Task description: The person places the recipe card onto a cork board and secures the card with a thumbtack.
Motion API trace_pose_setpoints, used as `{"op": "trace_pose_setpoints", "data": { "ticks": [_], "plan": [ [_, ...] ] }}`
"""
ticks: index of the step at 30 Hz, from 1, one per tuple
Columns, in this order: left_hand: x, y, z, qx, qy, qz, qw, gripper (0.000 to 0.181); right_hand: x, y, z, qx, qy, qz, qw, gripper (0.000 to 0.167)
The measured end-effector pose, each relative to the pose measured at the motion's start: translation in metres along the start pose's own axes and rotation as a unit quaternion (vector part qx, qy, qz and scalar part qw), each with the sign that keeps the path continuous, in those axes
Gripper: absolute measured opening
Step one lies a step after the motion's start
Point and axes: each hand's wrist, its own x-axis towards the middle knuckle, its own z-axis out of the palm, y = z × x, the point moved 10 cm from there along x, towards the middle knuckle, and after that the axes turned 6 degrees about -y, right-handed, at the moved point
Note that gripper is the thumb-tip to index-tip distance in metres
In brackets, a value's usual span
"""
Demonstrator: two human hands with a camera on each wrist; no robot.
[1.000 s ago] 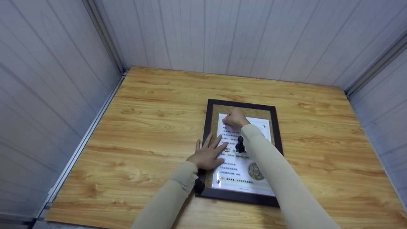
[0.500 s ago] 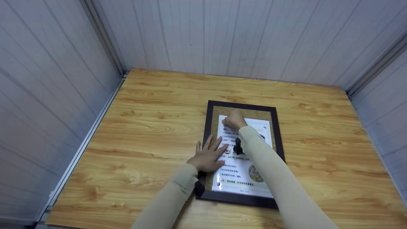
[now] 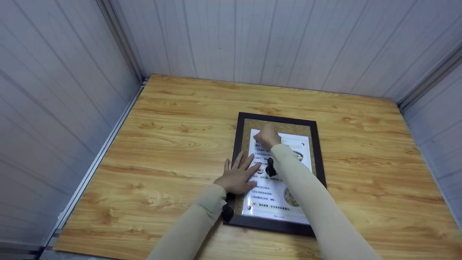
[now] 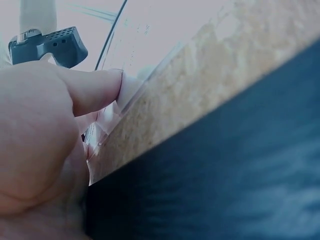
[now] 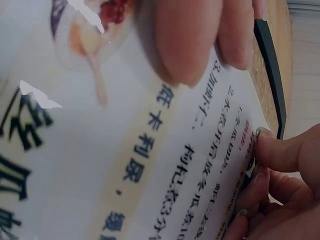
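Note:
A glossy white printed sheet (image 3: 267,213) lies on a cork board with a dark frame (image 3: 319,159). At the sheet's upper left corner, my right hand (image 3: 267,136) has curled fingers. In the right wrist view, the thumb and fingers of the right hand (image 5: 285,185) pinch a small thing, apparently a pushpin, which they mostly hide. My left hand (image 3: 236,179) rests with fingers spread across the frame's left side and the sheet's left edge. Its thumb (image 4: 97,90) touches the sheet's edge in the left wrist view. One pushpin (image 3: 303,144) sits upper right, another purple pushpin (image 3: 249,207) lower left.
Wood-grain tabletop (image 3: 162,144) surrounds the frame on all sides. Pale panelled walls (image 3: 231,39) stand behind and at both sides. A black wrist camera (image 3: 270,168) hangs from the right sleeve, above the sheet.
The right hand stays at the upper left corner, its wrist turned slightly. The left hand holds its place on the board. The head view shifts a little.

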Motion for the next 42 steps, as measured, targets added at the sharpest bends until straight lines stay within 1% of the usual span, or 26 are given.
{"op": "trace_pose_setpoints", "data": {
  "ticks": [4,6,10,13,15,18,21,23,25,29,32,36,42],
  "plan": [
    [0.0,-0.001,0.003,0.004,-0.001,-0.005,1.0,0.066,-0.001,0.003,0.001,0.014,-0.003,-0.018,0.9997,0.04],
    [0.0,-0.001,0.003,0.002,-0.001,-0.005,1.0,0.066,-0.001,0.006,0.002,0.027,0.001,-0.016,0.9995,0.044],
    [0.001,0.0,0.004,-0.009,-0.003,0.007,0.9999,0.066,-0.002,0.016,-0.001,0.04,0.029,0.007,0.9987,0.042],
    [0.003,0.001,0.005,-0.017,-0.007,0.015,0.9997,0.066,-0.004,0.021,-0.001,0.041,0.042,0.011,0.9982,0.039],
    [0.003,-0.001,0.005,-0.022,-0.01,0.016,0.9996,0.066,-0.005,0.022,0.0,0.043,0.041,0.0,0.9982,0.036],
    [0.004,-0.005,0.003,-0.025,-0.01,0.015,0.9995,0.066,-0.007,0.019,0.002,0.052,0.031,-0.029,0.9977,0.037],
    [0.005,-0.011,0.001,-0.024,-0.008,0.014,0.9996,0.067,-0.008,0.012,0.004,0.054,0.023,-0.064,0.9962,0.039],
    [0.004,-0.016,-0.001,-0.023,-0.008,0.012,0.9996,0.067,-0.01,0.007,0.006,0.052,0.015,-0.079,0.9954,0.039],
    [0.005,-0.019,-0.002,-0.022,-0.012,0.012,0.9996,0.067,-0.012,0.004,0.007,0.041,0.005,-0.087,0.9954,0.037],
    [0.009,-0.023,-0.005,-0.024,-0.015,0.016,0.9995,0.067,-0.016,0.005,0.007,0.029,-0.009,-0.078,0.9965,0.04],
    [0.013,-0.027,-0.009,-0.021,-0.012,0.016,0.9996,0.067,-0.019,0.007,-0.002,0.035,-0.002,-0.075,0.9966,0.045],
    [0.018,-0.033,-0.017,-0.022,-0.005,0.014,0.9997,0.068,-0.021,0.01,-0.022,0.038,0.018,-0.085,0.9955,0.047],
    [0.019,-0.043,-0.023,-0.034,-0.003,0.014,0.9993,0.067,-0.028,0.026,-0.05,-0.024,0.049,-0.101,0.9934,0.041]
  ]
}}
